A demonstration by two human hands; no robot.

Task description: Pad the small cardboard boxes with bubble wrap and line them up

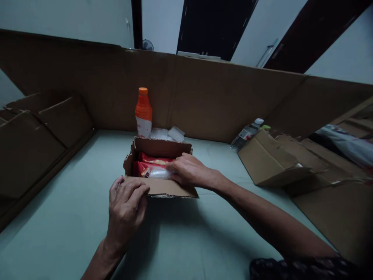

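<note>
A small open cardboard box (160, 149) stands on the pale green table. Red snack packets (151, 161) and a clear plastic wrap (159, 173) lie inside it. My left hand (126, 204) rests on the box's near flap (166, 188), fingers curled over its left edge. My right hand (188, 171) reaches into the box from the right, fingers bent down on the clear wrap and packets. An orange bottle (143, 112) stands upright just behind the box.
Clear plastic packing (169, 134) lies behind the box. A water bottle (246, 134) lies at the right, beside flattened cardboard boxes (271, 159). Tall cardboard sheets (204, 93) wall in the table at the back and left.
</note>
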